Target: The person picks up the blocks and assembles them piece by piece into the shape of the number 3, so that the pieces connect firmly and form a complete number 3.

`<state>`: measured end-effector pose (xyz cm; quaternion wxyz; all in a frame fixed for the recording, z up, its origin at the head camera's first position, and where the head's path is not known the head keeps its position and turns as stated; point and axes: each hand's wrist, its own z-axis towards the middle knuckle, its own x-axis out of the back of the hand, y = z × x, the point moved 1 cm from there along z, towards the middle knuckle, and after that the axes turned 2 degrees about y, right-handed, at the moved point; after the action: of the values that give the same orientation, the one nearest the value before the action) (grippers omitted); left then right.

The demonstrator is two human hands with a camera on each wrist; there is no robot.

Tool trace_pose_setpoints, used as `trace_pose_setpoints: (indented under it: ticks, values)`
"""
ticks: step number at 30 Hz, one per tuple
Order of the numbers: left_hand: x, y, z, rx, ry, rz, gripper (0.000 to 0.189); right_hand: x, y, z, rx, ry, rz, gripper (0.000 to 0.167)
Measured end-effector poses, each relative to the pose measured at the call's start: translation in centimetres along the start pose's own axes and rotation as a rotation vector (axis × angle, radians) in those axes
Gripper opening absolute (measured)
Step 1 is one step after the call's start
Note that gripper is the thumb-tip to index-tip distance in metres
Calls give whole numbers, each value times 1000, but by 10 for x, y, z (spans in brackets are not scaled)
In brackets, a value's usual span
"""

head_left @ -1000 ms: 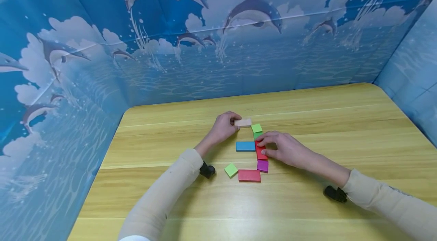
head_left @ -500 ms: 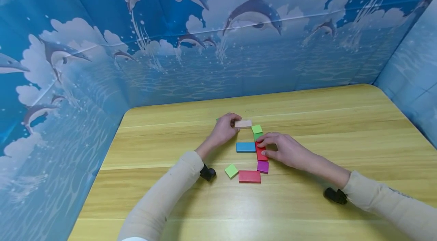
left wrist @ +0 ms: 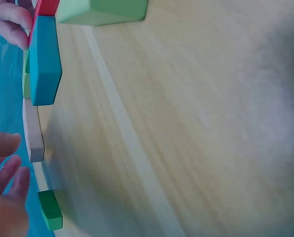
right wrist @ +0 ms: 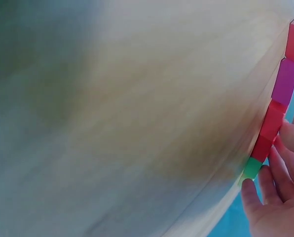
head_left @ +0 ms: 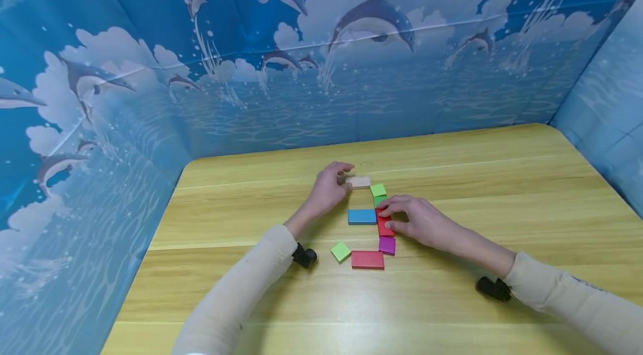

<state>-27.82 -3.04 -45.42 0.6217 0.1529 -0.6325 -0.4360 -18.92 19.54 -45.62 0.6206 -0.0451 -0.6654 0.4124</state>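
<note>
My left hand (head_left: 329, 190) is beside the left end of a pale wooden block (head_left: 359, 182), thumb tip right at it and forefinger raised. In the left wrist view its fingers (left wrist: 9, 170) are spread, with a dark green block (left wrist: 50, 211) nearby. My right hand (head_left: 419, 218) touches the red part (head_left: 384, 226) of a column of blocks, fingertips on its upper end and thumb along its right side. Above that red part sit a green block (head_left: 379, 200) and a lime block (head_left: 378, 190); below it is a purple block (head_left: 387, 245).
A blue block (head_left: 361, 217) juts left from the column. A red block (head_left: 368, 259) lies flat at its lower end, with a tilted lime block (head_left: 340, 252) beside it. A dolphin-print curtain (head_left: 351, 104) borders the wooden table (head_left: 502, 176).
My left fingers have lifted and parted from the pale block, which stays in place. The right hand keeps its position on the red part of the column.
</note>
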Motion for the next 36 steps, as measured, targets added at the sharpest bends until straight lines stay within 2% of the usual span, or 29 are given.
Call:
trace_pose_setpoints:
  ticks: [7,15,22,30,36]
  values:
    - [11,-4,-3,-31,106,-75,37,1,0,0,-11,-2,-3,30]
    - [26,-14,-8,-27,167,-77,37,2,0,0,-5,2,7,30]
    - [33,-24,-13,27,170,-41,42,3,-1,0,-3,6,8,30]
    - [32,-32,-17,101,146,-35,44,2,-2,-1,-15,2,10,31]
    - [31,-35,-20,155,124,-29,37,1,-2,-2,-13,1,16,30]
